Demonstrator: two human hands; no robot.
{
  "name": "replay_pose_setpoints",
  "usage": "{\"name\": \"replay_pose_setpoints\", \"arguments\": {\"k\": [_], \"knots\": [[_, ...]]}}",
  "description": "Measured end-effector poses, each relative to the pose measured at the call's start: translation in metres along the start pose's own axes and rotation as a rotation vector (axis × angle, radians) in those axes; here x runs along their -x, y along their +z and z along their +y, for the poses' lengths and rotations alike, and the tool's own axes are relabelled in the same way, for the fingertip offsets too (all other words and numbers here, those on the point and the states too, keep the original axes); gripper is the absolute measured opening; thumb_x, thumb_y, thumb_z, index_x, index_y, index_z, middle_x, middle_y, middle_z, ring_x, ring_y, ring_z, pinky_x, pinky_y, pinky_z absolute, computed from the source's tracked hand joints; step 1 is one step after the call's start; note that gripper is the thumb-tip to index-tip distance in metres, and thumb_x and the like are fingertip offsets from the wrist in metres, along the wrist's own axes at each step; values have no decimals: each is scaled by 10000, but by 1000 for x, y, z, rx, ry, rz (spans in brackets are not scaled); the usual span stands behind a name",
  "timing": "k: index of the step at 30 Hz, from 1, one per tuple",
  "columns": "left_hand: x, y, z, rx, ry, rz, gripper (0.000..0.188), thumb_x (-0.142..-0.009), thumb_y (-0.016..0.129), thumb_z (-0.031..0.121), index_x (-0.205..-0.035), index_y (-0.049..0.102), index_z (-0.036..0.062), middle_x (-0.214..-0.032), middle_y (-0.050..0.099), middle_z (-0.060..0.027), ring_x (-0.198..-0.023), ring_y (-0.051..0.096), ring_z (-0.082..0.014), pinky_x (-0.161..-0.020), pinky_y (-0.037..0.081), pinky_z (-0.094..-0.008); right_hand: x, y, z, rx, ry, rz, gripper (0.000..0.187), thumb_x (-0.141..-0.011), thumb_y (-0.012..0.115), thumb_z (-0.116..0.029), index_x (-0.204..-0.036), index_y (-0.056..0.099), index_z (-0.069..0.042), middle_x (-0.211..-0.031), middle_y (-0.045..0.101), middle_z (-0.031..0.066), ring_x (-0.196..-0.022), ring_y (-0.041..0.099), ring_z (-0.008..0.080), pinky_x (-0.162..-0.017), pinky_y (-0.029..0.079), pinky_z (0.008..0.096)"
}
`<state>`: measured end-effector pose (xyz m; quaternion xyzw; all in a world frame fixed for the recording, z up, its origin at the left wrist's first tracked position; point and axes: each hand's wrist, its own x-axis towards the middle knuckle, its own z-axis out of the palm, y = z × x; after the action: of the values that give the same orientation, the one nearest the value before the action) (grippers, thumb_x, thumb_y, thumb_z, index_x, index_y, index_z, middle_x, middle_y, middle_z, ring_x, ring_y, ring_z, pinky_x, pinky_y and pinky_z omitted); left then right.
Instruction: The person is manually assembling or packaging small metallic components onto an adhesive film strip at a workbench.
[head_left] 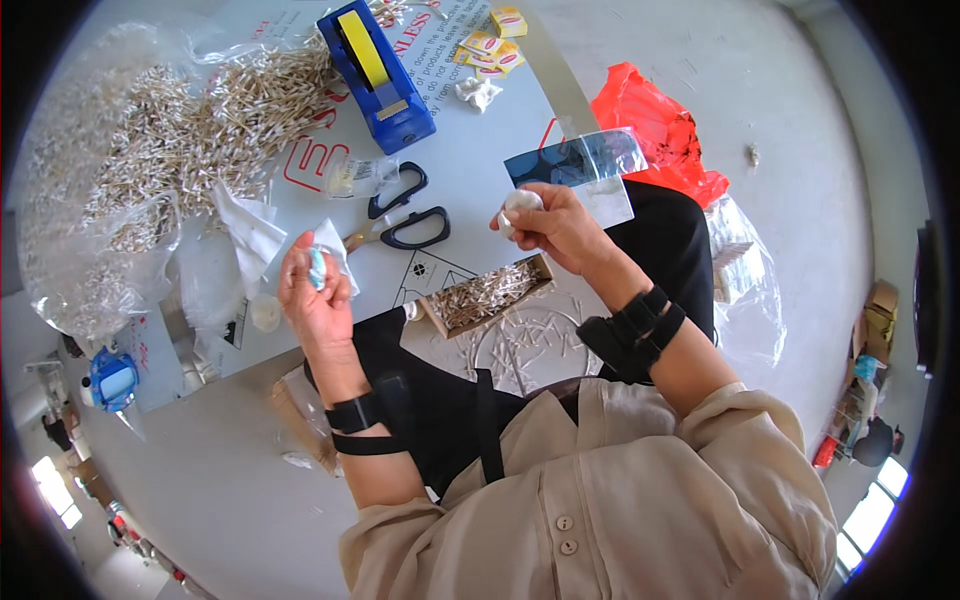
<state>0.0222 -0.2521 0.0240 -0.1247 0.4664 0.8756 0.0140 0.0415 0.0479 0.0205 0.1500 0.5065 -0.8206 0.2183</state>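
Observation:
My left hand (322,305) is raised over the table's near side, its fingers curled around a small pale-blue and white piece (317,268) whose kind I cannot make out. Just behind those fingers lies white tissue (334,250). My right hand (562,228) pinches a crumpled white wad (522,204), perhaps tissue or cotton. Between the hands, black-handled scissors (415,228) rest on the table. A narrow cardboard box (487,297) full of cotton swabs sits below, between the hands and near my lap.
Loose cotton swabs (240,110) spill from a clear plastic bag (70,200) at left. A blue tape dispenser (405,125) stands at the back, near yellow-and-white packets (487,50) and a white wad (478,94). A red bag (650,115) lies at right. Swabs (525,345) are scattered below the box.

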Motion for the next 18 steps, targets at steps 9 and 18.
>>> {"name": "replay_pose_setpoints", "arguments": {"k": [9,18], "knots": [[51,83,-33,-235,-164,-149,98,-878,501,71,-892,561,-5,-791,581,-92,-491,403,-75,-425,319,-185,36,6,16,-596,64,44,190,-832,602,11,-1019,580,35,-984,635,158,-866,642,217,-755,548,303],[77,153,-85,-731,-63,-246,217,-841,567,17,-1052,526,-9,-770,564,-8,-638,484,-37,-541,388,-172,48,-9,9,-125,-131,376,147,-804,676,-44,-848,540,-8,-766,623,45,-654,588,90,-563,470,212]]}}
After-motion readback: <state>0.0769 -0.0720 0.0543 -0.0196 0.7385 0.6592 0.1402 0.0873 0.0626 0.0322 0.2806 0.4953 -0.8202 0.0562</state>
